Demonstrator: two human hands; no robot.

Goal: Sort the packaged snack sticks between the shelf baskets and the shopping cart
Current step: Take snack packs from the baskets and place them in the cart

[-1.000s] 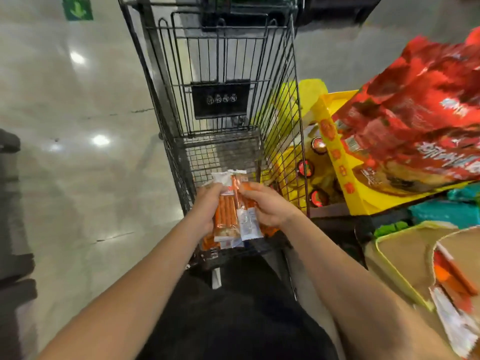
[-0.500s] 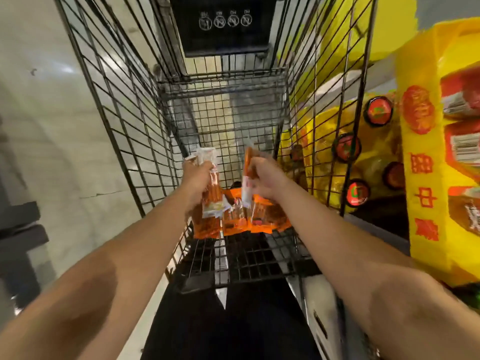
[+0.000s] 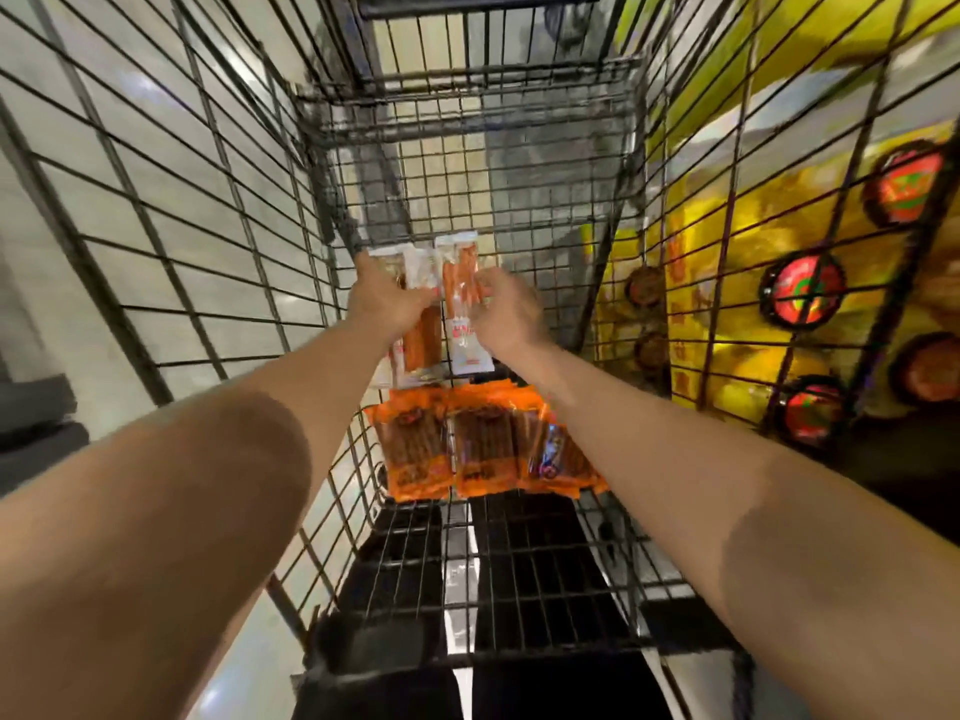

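Fingers of the left hand (image 3: 387, 298) curl round one snack pack (image 3: 415, 324); the right hand (image 3: 506, 314) (blurred) pinches another (image 3: 462, 304). Both packs run lengthwise away from the fingers, low inside the cart (image 3: 218, 210). Just below the fingers, orange packs (image 3: 483, 444) lie on its floor.

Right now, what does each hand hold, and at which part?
Left hand grips a snack pack near its top; right hand grips another snack pack at its right edge.

One cart (image 3: 218, 210) holds two hands (image 3: 387, 298) (image 3: 506, 314), two clear stick packs (image 3: 415, 330) (image 3: 462, 304) in them, and at least three orange packs (image 3: 483, 444) on its floor.
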